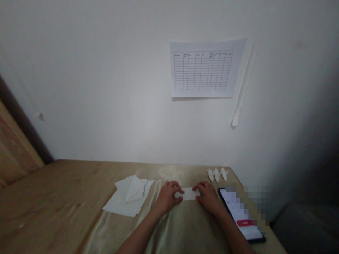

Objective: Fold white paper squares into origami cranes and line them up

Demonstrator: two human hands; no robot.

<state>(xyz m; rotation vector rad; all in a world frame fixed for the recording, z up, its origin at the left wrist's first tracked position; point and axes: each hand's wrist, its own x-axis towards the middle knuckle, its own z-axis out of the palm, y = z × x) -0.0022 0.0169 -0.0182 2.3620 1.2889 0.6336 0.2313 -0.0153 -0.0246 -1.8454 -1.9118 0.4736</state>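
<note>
A small white rectangular piece of paper [189, 193] lies on the cloth-covered table between my two hands. My left hand [170, 195] grips its left end, thumb at the near edge and fingers curled at the far edge. At the right end my right hand [207, 194] holds the paper in much the same way. Whether the paper is folded is too small to tell. Left of my left hand sits a loose pile of white paper sheets [124, 201], with a folded piece on top. Beyond my right hand, three small folded paper cranes [216, 175] stand in a row.
A phone [238, 211] with a lit screen lies beside my right forearm, partly covered by a blurred patch. Shiny tan cloth [79, 187] covers the table, which meets a white wall. A printed table sheet [203, 70] hangs on that wall. Wooden boards [16, 148] stand at far left.
</note>
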